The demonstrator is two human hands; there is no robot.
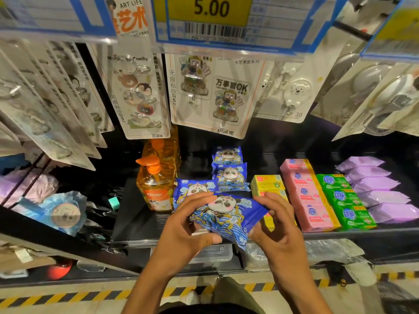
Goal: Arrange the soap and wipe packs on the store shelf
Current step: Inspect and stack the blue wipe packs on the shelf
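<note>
Floor with yellow-black striped tape (102, 295) nearest. Left hand (188, 225) and right hand (276, 225) both grip one blue plastic wipe pack with a panda print (226, 211), fingers curled round its left and right ends, thumbs underneath. The pack is tilted and held over the near edge of the black store shelf (127, 223). Just behind it, a second blue panda pack (190, 186) lies on the shelf, partly hidden by the left fingers. Left of that, an orange pump bottle of clear liquid (154, 186), upright. Right of the held pack, rows run near to far: yellow soap boxes (267, 183), pink soap bars (310, 200), green soap bars (344, 200), lilac soft packs (376, 189). Farther back, centre, two more stacks of blue panda packs (230, 175). Above, cards of clear adhesive hooks (226, 94) hang. Top, a yellow price tag reading 5.00 (210, 10).
</note>
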